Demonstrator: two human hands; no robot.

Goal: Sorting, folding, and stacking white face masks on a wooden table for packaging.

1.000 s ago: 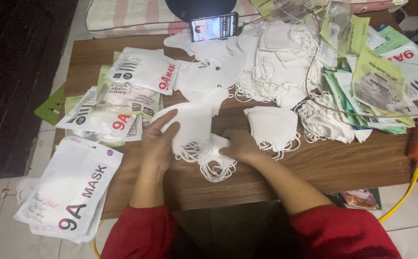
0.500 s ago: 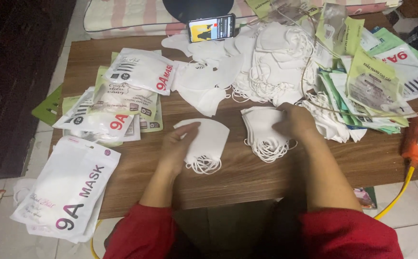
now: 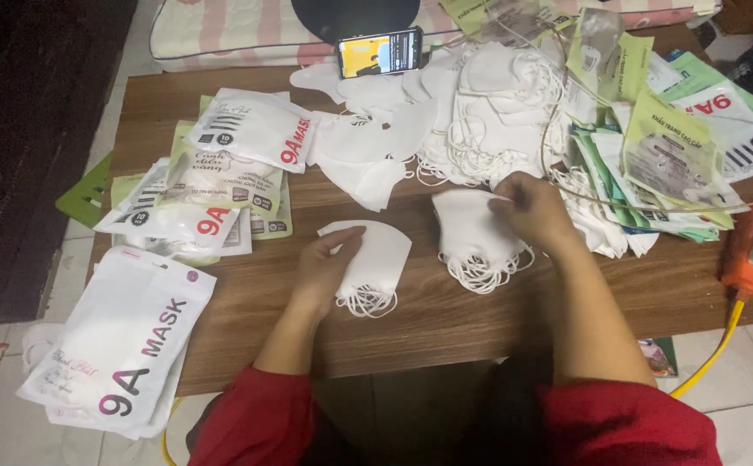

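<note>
Wooden tabletop (image 3: 480,319) strewn with white face masks and printed packets.
Left hand (image 3: 329,263) rests open-fingered on one soft, light, floppy mask (image 3: 376,259); right hand (image 3: 536,211) pinches the mask stack (image 3: 471,237) beside it; folded edges look easiest to grip.

Small stack of white masks (image 3: 374,259) flat under left fingers (image 3: 335,250), loops trailing below; thicker stack (image 3: 473,237) under right fingertips (image 3: 507,197).

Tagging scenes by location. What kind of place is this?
Probably a home used for piecework packing, not a factory: a low wooden table on tiled floor, a striped mattress behind it, loose white face masks and printed mask pouches heaped around the hands.
</note>
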